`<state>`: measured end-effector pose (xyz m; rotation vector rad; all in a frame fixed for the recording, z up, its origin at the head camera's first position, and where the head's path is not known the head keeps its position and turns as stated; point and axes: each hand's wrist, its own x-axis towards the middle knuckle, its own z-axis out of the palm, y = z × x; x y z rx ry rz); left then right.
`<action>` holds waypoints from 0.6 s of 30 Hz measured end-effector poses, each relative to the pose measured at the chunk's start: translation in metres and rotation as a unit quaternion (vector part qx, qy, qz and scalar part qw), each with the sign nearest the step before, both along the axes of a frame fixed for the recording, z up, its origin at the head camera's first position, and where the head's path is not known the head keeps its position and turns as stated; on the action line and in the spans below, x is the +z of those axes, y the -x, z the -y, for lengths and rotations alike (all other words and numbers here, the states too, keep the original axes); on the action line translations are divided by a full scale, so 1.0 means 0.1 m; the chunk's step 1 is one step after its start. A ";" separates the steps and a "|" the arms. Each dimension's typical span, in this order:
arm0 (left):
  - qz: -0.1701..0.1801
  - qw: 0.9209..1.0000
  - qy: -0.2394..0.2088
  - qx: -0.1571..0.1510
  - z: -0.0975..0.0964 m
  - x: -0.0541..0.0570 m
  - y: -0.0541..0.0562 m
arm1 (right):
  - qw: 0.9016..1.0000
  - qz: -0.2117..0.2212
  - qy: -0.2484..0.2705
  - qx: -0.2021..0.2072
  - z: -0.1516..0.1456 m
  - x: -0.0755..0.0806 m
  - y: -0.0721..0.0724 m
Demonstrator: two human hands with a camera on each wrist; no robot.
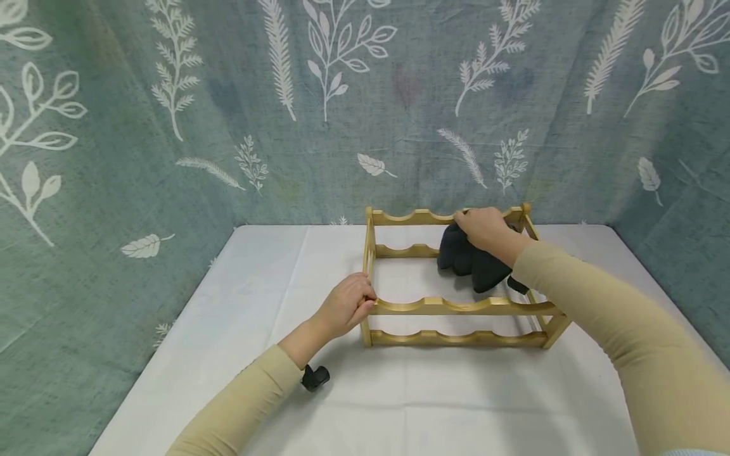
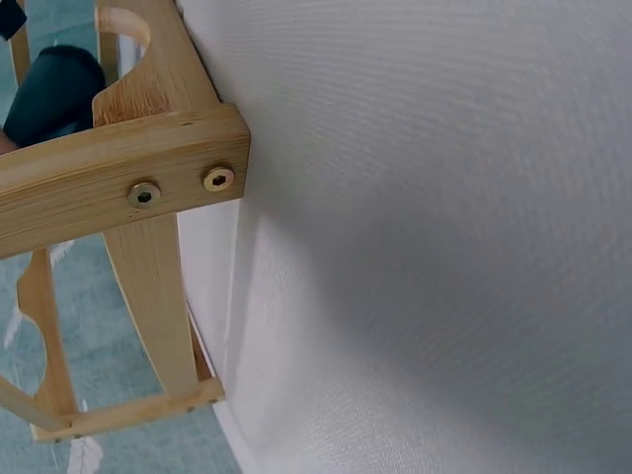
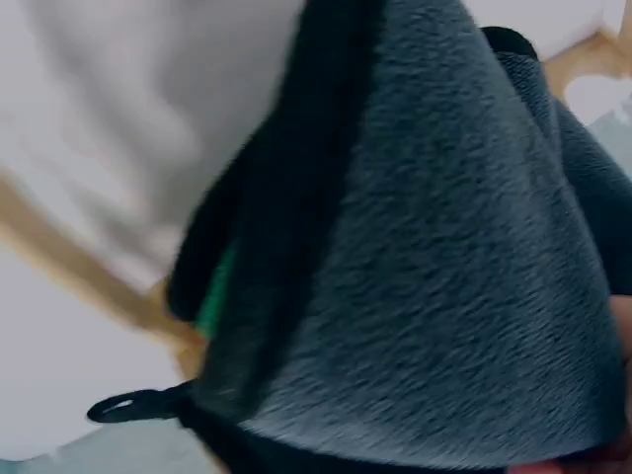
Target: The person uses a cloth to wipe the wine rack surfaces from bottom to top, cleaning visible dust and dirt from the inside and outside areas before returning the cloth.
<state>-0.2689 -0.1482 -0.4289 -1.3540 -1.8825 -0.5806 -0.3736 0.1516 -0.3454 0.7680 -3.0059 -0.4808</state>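
Observation:
A light wooden wine rack (image 1: 433, 306) with scalloped rails stands on a white-covered table. My left hand (image 1: 345, 304) grips the rack's front left corner, thumb over the front rail. At the back rail, towards the right, my right hand (image 1: 487, 231) holds a dark grey cleaning cloth (image 1: 462, 253) that hangs in folds inside the frame. The right wrist view shows the cloth's fuzzy face (image 3: 444, 247), its black edging and a small hanging loop (image 3: 128, 405). Two bolt heads show on the rack's end piece (image 2: 99, 178) in the left wrist view.
The white tabletop (image 1: 268, 266) reaches back to a grey-green curtain (image 1: 342, 145) with white leaf prints, which also hangs at both sides. Small black wrist devices (image 1: 315, 378) show below the left wrist and beside the right one.

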 end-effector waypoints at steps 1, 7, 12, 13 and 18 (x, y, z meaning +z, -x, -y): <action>0.002 1.000 0.001 -0.001 0.00 0.01 0.00 | 1.000 0.000 0.006 0.012 0.07 0.01 0.00; 0.009 1.000 0.005 0.001 0.00 0.03 -0.02 | 0.994 -0.025 0.047 0.094 0.50 0.00 -0.04; 0.002 1.000 0.004 -0.002 0.01 0.02 -0.01 | 0.986 -0.062 0.036 0.151 0.79 -0.04 -0.02; 0.002 1.000 0.003 -0.002 0.01 0.02 -0.01 | 0.985 -0.067 0.034 0.153 0.81 -0.04 -0.02; 0.008 1.000 0.006 -0.003 0.01 0.02 0.00 | 0.992 -0.048 0.022 0.114 0.77 -0.02 0.04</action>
